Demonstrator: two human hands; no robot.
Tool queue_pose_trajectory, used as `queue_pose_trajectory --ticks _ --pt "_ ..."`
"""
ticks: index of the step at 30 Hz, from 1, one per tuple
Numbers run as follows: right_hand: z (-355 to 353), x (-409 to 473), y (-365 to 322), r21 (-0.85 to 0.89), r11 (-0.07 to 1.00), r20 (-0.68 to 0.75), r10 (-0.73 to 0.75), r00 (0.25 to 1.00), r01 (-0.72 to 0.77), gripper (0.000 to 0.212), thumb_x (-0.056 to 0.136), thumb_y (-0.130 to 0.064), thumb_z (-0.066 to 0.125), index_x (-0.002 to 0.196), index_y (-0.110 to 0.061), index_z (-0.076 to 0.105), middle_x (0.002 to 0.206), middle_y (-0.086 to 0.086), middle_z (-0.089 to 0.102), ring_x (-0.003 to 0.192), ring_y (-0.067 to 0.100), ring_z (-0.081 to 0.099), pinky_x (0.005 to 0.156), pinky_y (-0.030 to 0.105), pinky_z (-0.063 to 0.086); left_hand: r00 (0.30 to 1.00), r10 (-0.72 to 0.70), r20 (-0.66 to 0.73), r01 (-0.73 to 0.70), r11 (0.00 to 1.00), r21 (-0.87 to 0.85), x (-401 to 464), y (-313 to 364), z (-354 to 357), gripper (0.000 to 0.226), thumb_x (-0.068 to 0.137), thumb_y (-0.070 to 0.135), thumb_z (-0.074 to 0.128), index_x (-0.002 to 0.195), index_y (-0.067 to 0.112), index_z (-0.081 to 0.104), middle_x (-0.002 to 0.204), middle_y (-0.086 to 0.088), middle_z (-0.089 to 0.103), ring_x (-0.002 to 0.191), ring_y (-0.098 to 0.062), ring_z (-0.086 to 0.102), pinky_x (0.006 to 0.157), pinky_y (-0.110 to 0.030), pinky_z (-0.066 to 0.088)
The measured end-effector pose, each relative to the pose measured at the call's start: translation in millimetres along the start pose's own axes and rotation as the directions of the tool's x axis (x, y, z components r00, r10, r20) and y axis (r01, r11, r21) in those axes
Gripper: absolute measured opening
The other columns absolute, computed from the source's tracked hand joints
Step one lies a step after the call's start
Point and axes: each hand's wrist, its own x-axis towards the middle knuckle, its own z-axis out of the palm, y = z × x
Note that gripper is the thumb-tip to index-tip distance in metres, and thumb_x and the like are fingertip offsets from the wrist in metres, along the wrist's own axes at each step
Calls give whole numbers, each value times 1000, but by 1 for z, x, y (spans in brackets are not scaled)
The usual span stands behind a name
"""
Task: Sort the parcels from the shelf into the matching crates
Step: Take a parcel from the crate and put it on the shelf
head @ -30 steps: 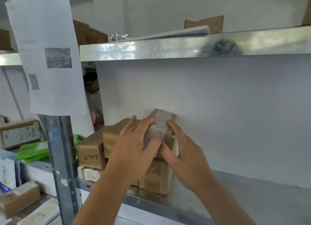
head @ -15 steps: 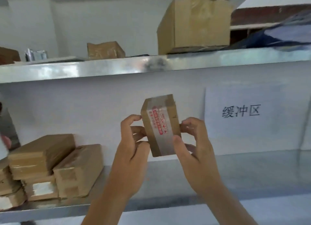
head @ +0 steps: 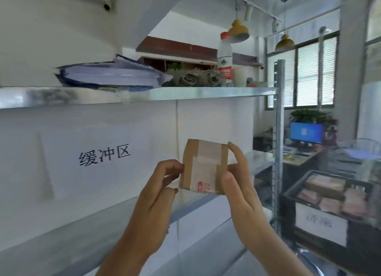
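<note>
We take the metal shelf as our landmark; it fills most of the view, with one board high across the frame and a lower board sloping down to the left. On the white back panel between the boards, a paper sign carries three printed characters. To the right of the shelf's upright post stands a dark crate with a white label on its front; parcels wrapped in tape lie inside it, though that area is blurred. Farther behind the crate, beyond the post, a desk bears a lit blue monitor. On the shelf's top board lie a stack of papers at the left, some grey-brown bundled stuff beside it, and a plastic bottle with a red cap near the right end.

In front of the shelf, between its two boards, we hold the parcel, a small brown cardboard box banded with clear tape and marked with red stamps near its lower edge. It is lifted clear of the lower board. Our left hand pinches its left edge with curled fingertips. Our right hand has its grip on the right side, thumb across the lower front and fingers up along the right edge.
</note>
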Motion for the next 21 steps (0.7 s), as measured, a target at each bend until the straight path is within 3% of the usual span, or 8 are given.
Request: queue_pose_trajectory --ticks 3,6,8,11,14,16,18,21 --pt "-62 -2 1 -37 999 -71 0 998 -3 45 100 -50 49 145 -52 40 119 -8 67 110 21 68 84 39 62 996 14 89 -9 998 -56 27 -2 63 40 95 21 34 111 34 68 126 18 70 124 -5 63 105 -39 49" --pt "-115 -4 8 -111 994 -157 0 988 -18 36 103 -43 51 134 -26 46 118 -8 70 106 21 71 83 36 61 986 66 154 -47 991 -126 49 -4 125 37 95 24 36 105 24 72 123 21 73 121 -3 64 98 -32 51" --pt "-147 -5 21 -181 982 -216 14 976 -55 40 102 -47 54 128 -18 46 118 -2 72 104 24 72 85 43 61 978 80 190 -45 982 -183 62 -8 164 30 96 30 40 103 19 68 119 16 76 115 -9 68 93 -34 56" --pt "-190 -5 42 -312 941 -280 43 959 -133 41 98 -45 61 125 -18 45 122 1 69 110 28 67 92 53 59 966 83 245 -11 960 -281 83 -17 217 18 95 49 55 107 36 59 116 19 75 113 -9 70 88 -28 61" --pt "-227 0 67 -491 848 -341 24 940 -200 45 94 -35 73 128 -30 43 126 -10 66 114 16 66 95 39 59 945 115 306 -5 941 -337 108 -36 266 33 91 64 66 117 49 52 124 28 70 117 -4 68 93 -34 63" --pt "-247 5 84 -575 779 -377 20 926 -250 65 87 -37 81 137 -41 39 131 -16 60 116 13 65 93 38 60 925 143 353 -1 928 -374 126 -53 299 26 95 55 66 117 47 54 125 24 71 118 -7 69 93 -36 64" --pt "-266 13 102 -652 696 -413 6 911 -300 81 82 -44 85 144 -50 32 136 -19 50 119 9 62 90 36 61 886 182 427 15 908 -419 144 -71 332 16 106 28 59 113 43 59 122 16 74 118 -11 70 90 -32 63" --pt "-290 26 126 -772 530 -447 -61 893 -351 90 79 -52 83 144 -62 21 137 -22 34 125 -5 46 90 24 57 824 230 517 22 900 -435 167 -85 375 40 110 1 42 114 34 65 119 12 75 118 -10 70 91 -23 59"
